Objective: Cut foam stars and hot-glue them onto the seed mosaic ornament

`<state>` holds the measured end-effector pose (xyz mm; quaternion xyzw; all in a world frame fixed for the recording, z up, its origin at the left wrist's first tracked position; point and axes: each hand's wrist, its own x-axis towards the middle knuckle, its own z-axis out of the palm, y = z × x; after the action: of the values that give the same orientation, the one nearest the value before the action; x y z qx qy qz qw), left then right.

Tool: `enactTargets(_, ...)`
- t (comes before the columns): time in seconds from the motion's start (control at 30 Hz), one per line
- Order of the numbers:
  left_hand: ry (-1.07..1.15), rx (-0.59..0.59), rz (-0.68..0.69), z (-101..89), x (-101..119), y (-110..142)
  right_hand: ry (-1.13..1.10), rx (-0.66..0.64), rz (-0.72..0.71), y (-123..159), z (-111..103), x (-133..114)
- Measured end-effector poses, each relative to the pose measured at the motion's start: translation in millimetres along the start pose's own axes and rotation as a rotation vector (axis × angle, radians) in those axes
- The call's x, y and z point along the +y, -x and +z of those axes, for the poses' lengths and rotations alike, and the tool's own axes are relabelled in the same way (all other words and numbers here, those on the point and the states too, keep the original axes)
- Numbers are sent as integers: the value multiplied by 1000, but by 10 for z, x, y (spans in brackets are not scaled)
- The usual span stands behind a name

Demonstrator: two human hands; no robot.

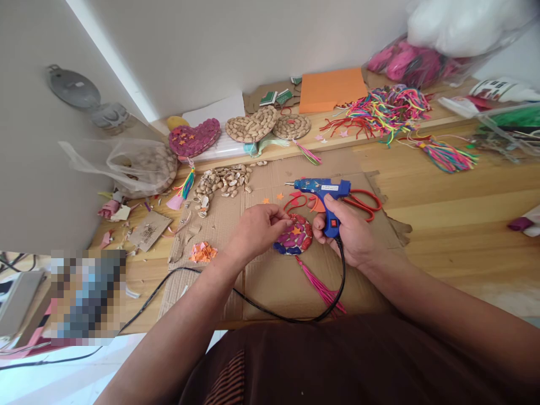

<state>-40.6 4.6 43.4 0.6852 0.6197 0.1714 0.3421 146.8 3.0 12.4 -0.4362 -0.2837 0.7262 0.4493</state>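
My right hand [352,232] is wrapped round the grip of a blue hot glue gun [323,187], whose metal nozzle points left above the cardboard. A black cord runs down from its handle. My left hand [264,228] has thumb and fingertips pinched together over the upper left edge of a round ornament [291,242]; what the pinch holds is too small to make out. Purple, red and blue painted peanut shells cover the ornament, with an orange star [296,230] on it. A pink tassel [323,287] hangs from its lower edge. Red-handled scissors [367,203] lie behind the glue gun, partly hidden.
Cardboard [270,284] covers the wooden table [455,225]. Peanut shells [225,181] and orange paper bits [203,252] lie at left. Behind stand a purple heart [194,138], a plain peanut heart [252,125] and colourful tassels [388,109]. The black cord [270,312] crosses the front.
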Motion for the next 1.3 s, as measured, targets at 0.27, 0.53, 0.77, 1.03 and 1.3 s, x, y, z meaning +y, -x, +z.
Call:
enactTargets(0.27,32,39,-3,-56,-82,63,-24,-41,0,-18,-43,35)
enactTargets(0.53,41,90,26,1,-64,88,-21,-20,-26,-27,-25,35)
enactTargets(0.77,87,24,21,170,-98,31,-13,-46,-21,-45,-66,66)
enactTargets(1.03,20,21,36,208,-62,17,1,-42,-15,-42,-79,70)
enactTargets(1.3,62,0,52,223,-81,10,2,-39,-9,-52,-83,76)
